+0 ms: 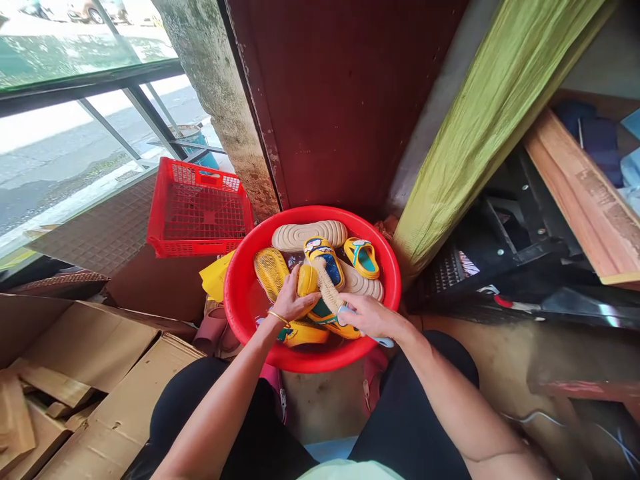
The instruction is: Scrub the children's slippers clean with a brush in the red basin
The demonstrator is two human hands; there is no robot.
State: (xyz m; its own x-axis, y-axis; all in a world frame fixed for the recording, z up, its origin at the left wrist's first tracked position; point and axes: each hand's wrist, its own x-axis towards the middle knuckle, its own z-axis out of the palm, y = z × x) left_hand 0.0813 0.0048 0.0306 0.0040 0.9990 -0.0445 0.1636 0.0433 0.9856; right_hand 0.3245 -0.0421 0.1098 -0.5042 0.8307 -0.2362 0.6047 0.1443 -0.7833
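Observation:
A round red basin [239, 303] stands between my knees with several shoes in it. My left hand [294, 297] grips a small yellow shoe [307, 280] over the middle of the basin. In my right hand [367, 315] is a brush [329, 288] with pale bristles and a light blue handle; its head lies against the yellow shoe. Around them are a beige sole [300, 235] at the back, a yellow sole [271, 272] on the left, a yellow clog with a teal inside [364, 259] on the right and a yellow clog [307, 333] near the front rim.
Behind the basin at the left is a red plastic crate [200, 248]. Cardboard boxes [115, 413] with wood pieces lie at the lower left. A yellow-green curtain [465, 147] hangs at the right, near a wooden shelf edge [585, 193]. A dark red panel [345, 100] rises behind.

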